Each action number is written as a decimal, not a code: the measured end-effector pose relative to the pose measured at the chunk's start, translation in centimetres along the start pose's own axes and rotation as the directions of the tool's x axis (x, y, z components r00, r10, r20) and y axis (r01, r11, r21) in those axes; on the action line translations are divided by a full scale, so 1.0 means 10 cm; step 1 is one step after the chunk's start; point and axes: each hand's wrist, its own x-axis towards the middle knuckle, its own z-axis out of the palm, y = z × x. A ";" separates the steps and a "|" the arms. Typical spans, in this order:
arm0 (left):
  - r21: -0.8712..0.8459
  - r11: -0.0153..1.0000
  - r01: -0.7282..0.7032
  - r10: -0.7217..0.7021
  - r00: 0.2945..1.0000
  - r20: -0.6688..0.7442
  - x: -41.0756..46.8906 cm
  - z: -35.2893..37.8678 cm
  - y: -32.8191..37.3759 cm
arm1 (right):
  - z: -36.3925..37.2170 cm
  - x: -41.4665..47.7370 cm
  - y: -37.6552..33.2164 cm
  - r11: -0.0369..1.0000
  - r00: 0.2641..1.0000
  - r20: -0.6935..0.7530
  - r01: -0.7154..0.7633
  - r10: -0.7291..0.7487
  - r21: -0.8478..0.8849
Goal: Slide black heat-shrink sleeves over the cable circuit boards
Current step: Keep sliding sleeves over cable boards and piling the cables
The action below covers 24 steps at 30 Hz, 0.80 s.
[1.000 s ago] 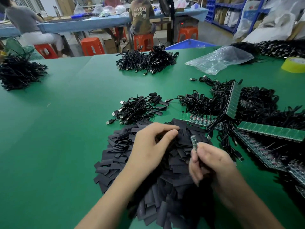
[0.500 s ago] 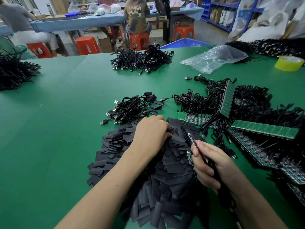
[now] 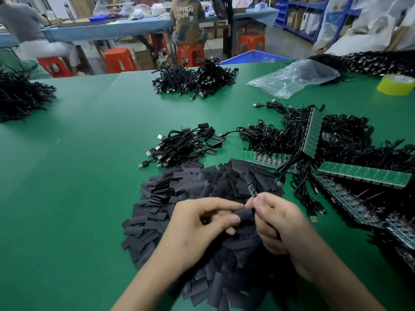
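Left hand (image 3: 202,223): pinches one black sleeve (image 3: 243,215) between thumb and forefinger, above the near half of the sleeve pile (image 3: 179,187); the sleeve's open end faces the right hand.
Right hand (image 3: 280,223): fingers curled, pinching a small board (image 3: 252,190) by its lower end; the free end sticks up and away over the pile's middle.
Board and sleeve: just beside each other; the sleeve's end is at the right fingertips. The board looks bare, so threading seems to be only starting.
Cable: hidden inside the right hand; I cannot tell how it runs.
Doing it well: squeeze the flat sleeve by its edges so the mouth opens round. Line its length up with the board. Feed straight, without twisting, so the parts on the board do not snag. Go on until the whole board is covered.
Risk: a crooked entry will likely crease the sleeve or jam it.
Bag (image 3: 294,77): clear plastic, far beyond the pile and to the right; crumpled flat, with nothing plainly in it.
Bin (image 3: 251,57): blue, past the bench (image 3: 78,176) edge beyond the pile; its inside is hidden.
Bundle (image 3: 182,147): cables just beyond the pile, some ends sleeved in black, probably finished ones.
Panels (image 3: 363,176): green strips right of the pile, tangled with cables.
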 end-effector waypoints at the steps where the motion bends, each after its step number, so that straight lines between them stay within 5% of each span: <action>1: -0.025 1.000 -0.002 0.002 1.000 -0.002 -0.04 0.02 -0.02 | 0.02 -0.01 0.00 0.999 1.000 0.015 -0.004 0.005 -0.041; 4: -0.007 0.999 -0.038 0.038 0.998 -0.054 -0.09 0.06 -0.08 | 0.05 -0.03 0.00 0.994 0.999 0.040 0.017 -0.013 -0.104; 12: 0.466 0.820 -0.333 0.423 0.901 -0.101 -0.14 0.06 -0.18 | 0.13 -0.04 0.03 0.973 0.995 -0.008 0.095 -0.099 -0.212; 24: 0.461 0.840 -0.285 0.410 0.890 -0.197 -0.12 -0.14 -0.27 | 0.03 -0.04 0.06 0.871 0.988 0.052 0.153 -0.146 -0.466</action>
